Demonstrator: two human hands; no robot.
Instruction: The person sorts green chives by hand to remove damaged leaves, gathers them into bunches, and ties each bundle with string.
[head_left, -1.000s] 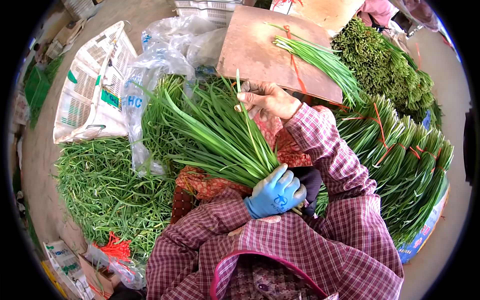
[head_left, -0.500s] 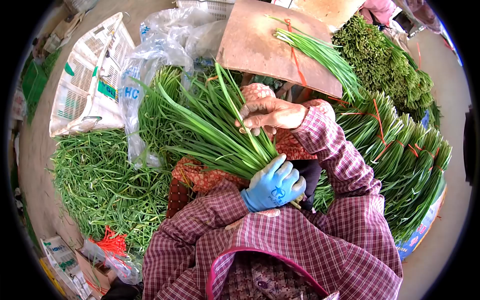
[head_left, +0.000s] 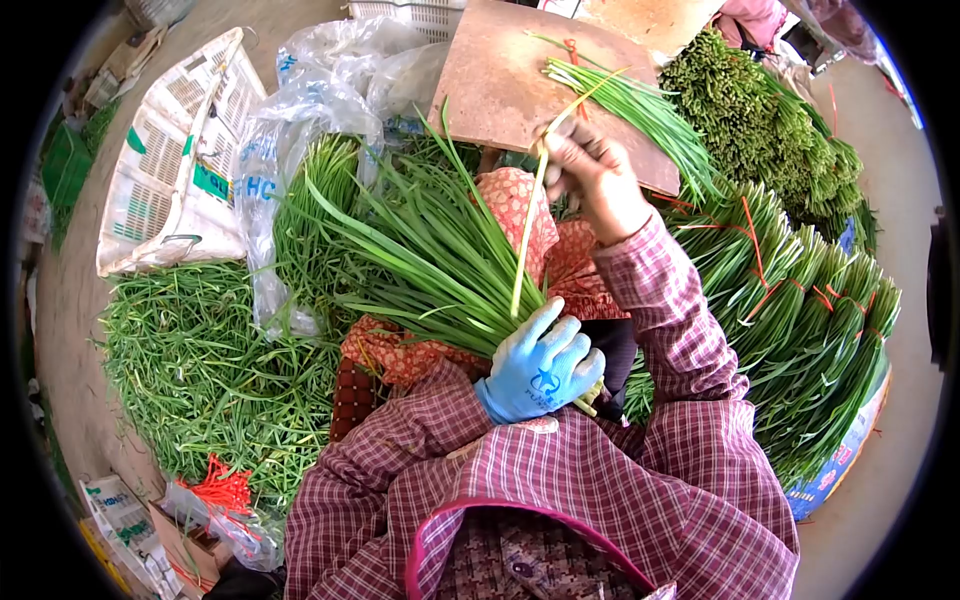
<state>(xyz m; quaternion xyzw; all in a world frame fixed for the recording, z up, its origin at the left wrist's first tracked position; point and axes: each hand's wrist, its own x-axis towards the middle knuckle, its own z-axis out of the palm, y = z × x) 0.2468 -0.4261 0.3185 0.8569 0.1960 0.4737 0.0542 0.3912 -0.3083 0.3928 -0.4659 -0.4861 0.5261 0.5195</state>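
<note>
My left hand [head_left: 541, 367], in a blue glove, is wrapped round the lower end of a bunch of long green leaves [head_left: 440, 255] that fans out to the upper left. Bare and raised, my right hand [head_left: 585, 165] pinches one pale yellowish leaf [head_left: 531, 225], whose lower end reaches the bunch beside my glove. Behind the right hand, a smaller bunch with a red tie [head_left: 625, 100] lies on a brown board [head_left: 510, 75].
Loose green leaves [head_left: 210, 370] are heaped at the left below a white crate [head_left: 180, 160] and clear plastic bags [head_left: 300, 130]. Tied bunches [head_left: 800, 320] stand at the right. Red ties [head_left: 222, 487] lie lower left. Part of another person [head_left: 755, 20] shows at the upper right.
My right hand has moved up and away from the bunch, drawing a pale leaf outward from among the green ones. My left hand keeps its grip and has shifted slightly left.
</note>
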